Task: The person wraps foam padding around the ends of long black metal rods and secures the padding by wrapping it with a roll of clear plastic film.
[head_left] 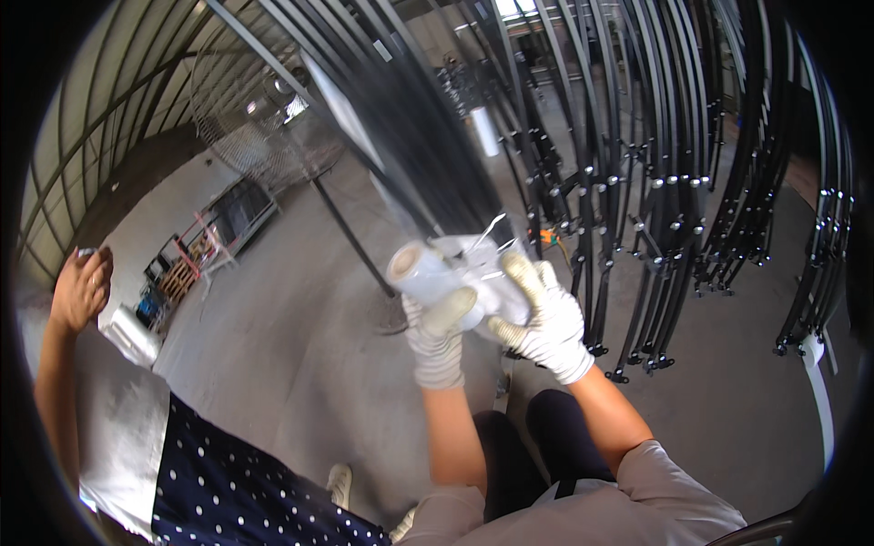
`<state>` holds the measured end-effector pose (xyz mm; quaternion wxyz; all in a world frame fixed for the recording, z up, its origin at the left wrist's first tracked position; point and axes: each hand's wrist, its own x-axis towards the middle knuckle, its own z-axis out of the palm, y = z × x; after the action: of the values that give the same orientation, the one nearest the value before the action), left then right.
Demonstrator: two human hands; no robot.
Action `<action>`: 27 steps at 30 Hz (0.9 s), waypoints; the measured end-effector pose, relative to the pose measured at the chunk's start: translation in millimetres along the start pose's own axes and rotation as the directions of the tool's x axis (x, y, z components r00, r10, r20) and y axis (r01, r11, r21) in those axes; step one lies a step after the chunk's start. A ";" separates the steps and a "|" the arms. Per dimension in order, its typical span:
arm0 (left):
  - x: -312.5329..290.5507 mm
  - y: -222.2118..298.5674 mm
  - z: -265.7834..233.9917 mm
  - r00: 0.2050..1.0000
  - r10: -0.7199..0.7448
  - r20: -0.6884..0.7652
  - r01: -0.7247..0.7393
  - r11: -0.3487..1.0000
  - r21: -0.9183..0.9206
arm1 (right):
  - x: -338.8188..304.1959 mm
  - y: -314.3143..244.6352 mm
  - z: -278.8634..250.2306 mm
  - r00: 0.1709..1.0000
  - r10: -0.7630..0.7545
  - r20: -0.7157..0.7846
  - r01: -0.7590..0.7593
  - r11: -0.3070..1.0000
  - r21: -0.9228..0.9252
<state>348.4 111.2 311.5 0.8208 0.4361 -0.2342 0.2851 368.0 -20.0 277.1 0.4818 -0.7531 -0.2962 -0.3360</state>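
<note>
Black bars (pixel 674 136) are hung on the right in many rows, too many to be counted. One bundle (pixel 419 136) of black bars is slanted from the upper left down to the middle; its bars are too blurred to be counted. One other person (pixel 118 423) is seen at the left, with one bare hand (pixel 82 287) held up. One fan (pixel 264 105) is set on a pole, left of the bundle.

The low end of the bundle is covered in whitish film (pixel 492 287). This end is gripped through the film by the right hand (pixel 551 323). One roll (pixel 423 273) is held in the left hand (pixel 437 346), with the thumb laid across it. Both hands are gloved. The roll is placed past the left palm, away from the wrist, and just left of the film. Its long side is pointed from upper left to lower right, with one round end turned up and left. The roll is nearer to the left hand, and the film to the right. Whether roll and film are joined cannot be told. One small orange thing (pixel 548 237) is seen beyond the right hand.
</note>
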 end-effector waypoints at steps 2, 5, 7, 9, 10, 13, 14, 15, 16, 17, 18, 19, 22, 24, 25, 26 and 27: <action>3.1 -0.2 2.3 0.997 0.014 0.077 -0.010 0.998 -0.054 | 3.2 1.0 -1.0 0.998 -0.056 -0.011 0.057 0.996 0.070; 7.9 -16.6 -1.1 0.998 0.016 0.065 -0.016 1.000 0.000 | 3.6 8.3 2.8 0.999 -0.020 -0.045 0.026 0.989 0.145; 9.3 -26.3 -15.0 0.997 0.076 -0.023 -0.074 0.996 0.056 | 7.6 7.4 6.5 0.998 0.039 -0.052 -0.024 0.964 0.265; 3.9 -28.4 -10.9 0.997 0.065 -0.035 -0.065 0.998 0.002 | 15.1 7.8 0.1 0.989 0.128 0.079 -0.148 0.927 0.344; 3.0 -29.0 -6.4 0.997 0.060 -0.039 -0.062 0.998 -0.029 | 17.7 11.4 3.7 0.980 0.184 0.081 -0.201 0.915 0.349; 5.4 -37.1 -15.5 0.996 0.087 0.010 -0.085 0.991 -0.101 | 25.4 18.6 7.1 0.985 0.126 0.116 -0.161 0.912 0.376; 6.8 -39.2 -17.8 0.995 0.102 0.021 -0.099 0.989 -0.111 | 28.1 17.9 9.3 0.979 0.140 0.150 -0.199 0.826 0.528; 6.6 -44.5 -20.6 0.993 0.106 -0.044 -0.111 0.986 -0.121 | 29.1 18.8 12.9 0.969 0.157 0.191 -0.245 0.713 0.657; 6.2 -45.5 -24.2 0.992 0.106 -0.062 -0.112 0.989 -0.102 | 31.2 20.4 16.4 0.958 0.167 0.235 -0.288 0.576 0.765; 5.6 -45.7 -27.8 0.991 0.106 -0.079 -0.112 0.990 -0.081 | 34.7 27.6 16.8 0.918 0.130 0.373 -0.386 0.500 0.775; 9.1 -42.5 -26.0 0.989 0.121 -0.086 -0.127 0.990 -0.065 | 39.7 29.6 15.0 0.910 0.074 0.409 -0.397 0.449 0.801; 8.1 -38.7 -21.6 0.986 0.135 -0.095 -0.142 0.988 -0.063 | 43.8 29.6 13.3 0.897 0.015 0.441 -0.410 0.397 0.821; 8.2 -29.6 -19.0 0.987 0.131 -0.097 -0.137 0.989 -0.057 | 63.4 24.4 6.8 0.811 -0.131 0.570 -0.508 0.326 0.797; 8.2 -22.7 -20.4 0.989 0.123 -0.087 -0.128 0.990 -0.052 | 70.9 35.9 24.6 0.782 -0.265 0.565 -0.507 0.256 0.823; 8.0 -21.2 -21.8 0.990 0.118 -0.083 -0.122 0.991 -0.053 | 71.5 39.2 31.8 0.764 -0.263 0.589 -0.560 0.182 0.808; 8.7 -19.3 -22.9 0.991 0.113 -0.078 -0.118 0.992 -0.054 | 72.0 41.3 37.9 0.746 -0.262 0.612 -0.608 0.107 0.787; 7.6 -15.7 -23.7 0.991 0.112 -0.074 -0.116 0.992 -0.047 | 72.4 40.1 42.5 0.726 -0.266 0.635 -0.652 0.027 0.757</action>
<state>367.7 126.2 295.2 0.8218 0.3905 -0.2364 0.3409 451.6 13.7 300.0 0.7687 -0.3069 -0.4633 0.3167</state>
